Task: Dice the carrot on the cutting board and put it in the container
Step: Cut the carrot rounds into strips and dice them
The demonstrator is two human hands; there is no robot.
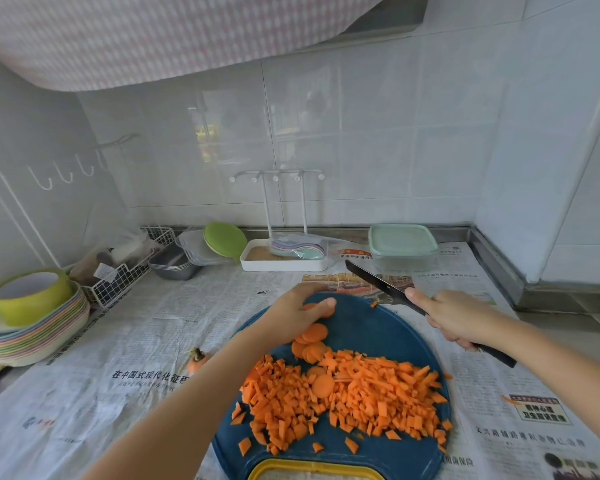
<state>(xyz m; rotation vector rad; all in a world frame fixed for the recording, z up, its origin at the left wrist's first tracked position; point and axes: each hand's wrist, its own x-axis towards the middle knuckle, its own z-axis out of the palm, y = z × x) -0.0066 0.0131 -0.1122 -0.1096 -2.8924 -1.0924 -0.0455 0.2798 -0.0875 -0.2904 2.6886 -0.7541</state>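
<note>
Orange slices (313,336) lie under and just beside the left hand (300,315), which rests arched over them at the far side of the blue cutting board (378,329). Its fingers are hidden, so I cannot tell whether it grips any. The right hand (456,318) is clenched round the handle of a black knife (378,284), its blade raised past the board's edge. Diced carrot (347,396) is heaped on the near half of the board. The lidded container (402,245) stands by the wall, well apart. A carrot top (196,362) lies on the newspaper (146,344).
</note>
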